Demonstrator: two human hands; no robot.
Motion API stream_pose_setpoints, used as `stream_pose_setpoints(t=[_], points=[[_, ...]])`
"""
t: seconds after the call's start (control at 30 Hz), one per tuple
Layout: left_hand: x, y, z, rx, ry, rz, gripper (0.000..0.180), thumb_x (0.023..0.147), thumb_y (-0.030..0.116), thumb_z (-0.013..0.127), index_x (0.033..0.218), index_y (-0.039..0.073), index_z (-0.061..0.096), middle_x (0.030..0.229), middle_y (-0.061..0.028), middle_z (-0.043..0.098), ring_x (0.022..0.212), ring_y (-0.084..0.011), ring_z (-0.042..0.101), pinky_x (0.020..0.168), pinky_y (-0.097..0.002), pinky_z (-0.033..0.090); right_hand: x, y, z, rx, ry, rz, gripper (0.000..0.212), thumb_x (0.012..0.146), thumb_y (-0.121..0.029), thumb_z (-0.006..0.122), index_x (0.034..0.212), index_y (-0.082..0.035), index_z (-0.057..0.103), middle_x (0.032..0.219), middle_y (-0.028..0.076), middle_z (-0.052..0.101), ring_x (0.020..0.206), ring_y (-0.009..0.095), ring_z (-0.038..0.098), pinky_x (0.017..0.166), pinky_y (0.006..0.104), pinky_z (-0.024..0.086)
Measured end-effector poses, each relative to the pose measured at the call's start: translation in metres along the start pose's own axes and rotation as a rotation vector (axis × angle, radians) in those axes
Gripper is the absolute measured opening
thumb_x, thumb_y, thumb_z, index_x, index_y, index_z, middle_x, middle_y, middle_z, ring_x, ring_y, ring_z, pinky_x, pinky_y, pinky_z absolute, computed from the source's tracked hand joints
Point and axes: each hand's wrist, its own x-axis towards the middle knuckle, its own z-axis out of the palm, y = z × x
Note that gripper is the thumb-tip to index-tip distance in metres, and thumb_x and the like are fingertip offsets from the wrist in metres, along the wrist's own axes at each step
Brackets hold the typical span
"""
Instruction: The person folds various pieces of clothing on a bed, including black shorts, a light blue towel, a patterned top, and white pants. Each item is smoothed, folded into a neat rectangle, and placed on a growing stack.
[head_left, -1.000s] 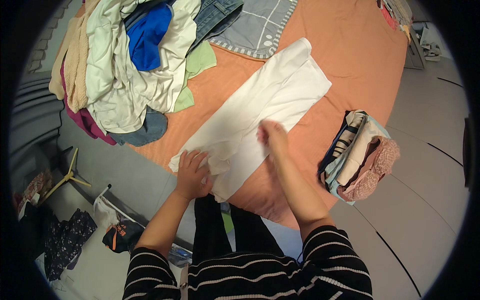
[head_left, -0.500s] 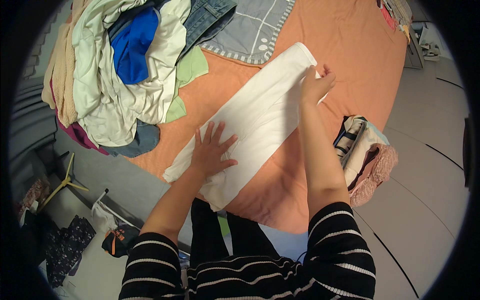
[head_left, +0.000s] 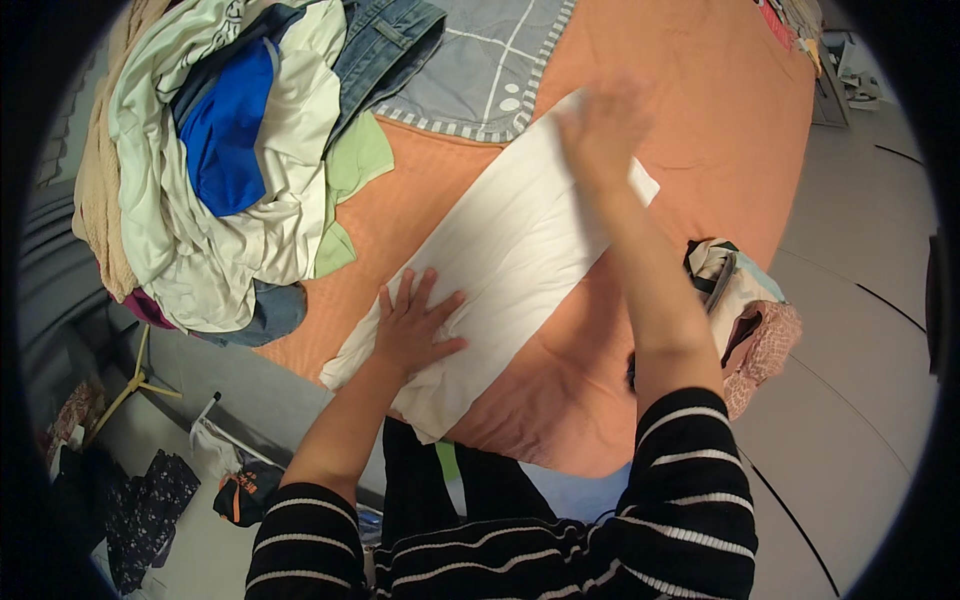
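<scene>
A white garment, laid out as a long narrow strip, lies slantwise across the orange bed sheet. Its kind is not plain, and fine creases run along it. On its near part rests my left hand, palm down with the fingers spread. My right hand is over the strip's far end, its fingers smeared by motion and partly past the cloth's edge. Beside the right hand, a corner of the white cloth sticks out to the right.
A heap of clothes at the left holds a blue piece, jeans and a light green cloth. A grey quilted mat lies at the back. Folded clothes sit at the right edge; a yellow hanger is lower left.
My right hand has moved from the far right edge of the white garment leftward and away, over its far end. My left hand stays flat on the cloth.
</scene>
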Motion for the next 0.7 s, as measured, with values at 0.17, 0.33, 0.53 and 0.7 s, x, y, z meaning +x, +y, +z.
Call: stream_pose_setpoints(t=[0.17, 0.33, 0.53, 0.7], points=[[-0.001, -0.003, 0.004, 0.027, -0.006, 0.001, 0.075, 0.074, 0.072, 0.053, 0.140, 0.042, 0.035, 0.157, -0.0032, -0.002, 0.143, -0.0309, -0.010, 0.106, -0.0658, 0.002, -0.055, -0.020, -0.009, 0.199, -0.439, -0.612, 0.069, 0.080, -0.057, 0.057, 0.137, -0.020, 0.045, 0.148, 0.013, 0.030, 0.137, 0.029, 0.026, 0.107, 0.0645, 0.014], [0.004, 0.004, -0.007, 0.057, -0.115, -0.047, 0.076, 0.074, 0.072, 0.053, 0.140, 0.039, 0.037, 0.156, -0.0073, 0.003, 0.142, -0.0357, -0.004, 0.104, -0.0684, 0.006, -0.012, 0.074, -0.002, -0.254, -0.160, 0.272, 0.061, 0.090, -0.053, 0.044, 0.124, -0.003, 0.052, 0.132, 0.024, 0.046, 0.123, 0.043, 0.040, 0.097, 0.0573, 0.032], [0.004, 0.006, -0.011, 0.079, -0.069, -0.022, 0.075, 0.074, 0.071, 0.054, 0.139, 0.037, 0.040, 0.154, -0.0090, 0.010, 0.140, -0.0383, 0.006, 0.103, -0.0697, 0.010, -0.098, 0.002, -0.030, 0.331, -0.210, -0.466, 0.051, 0.088, -0.043, 0.054, 0.132, -0.018, 0.050, 0.144, 0.011, 0.037, 0.136, 0.032, 0.027, 0.107, 0.0574, 0.020], [0.001, 0.002, -0.003, 0.069, 0.003, 0.021, 0.077, 0.071, 0.069, 0.058, 0.137, 0.030, 0.045, 0.152, -0.0159, 0.015, 0.139, -0.0435, 0.007, 0.101, -0.0719, 0.009, -0.144, 0.053, -0.025, 0.037, -0.584, -0.184, 0.059, 0.089, -0.048, 0.046, 0.137, -0.015, 0.042, 0.147, 0.014, 0.031, 0.137, 0.031, 0.024, 0.108, 0.0565, 0.019]])
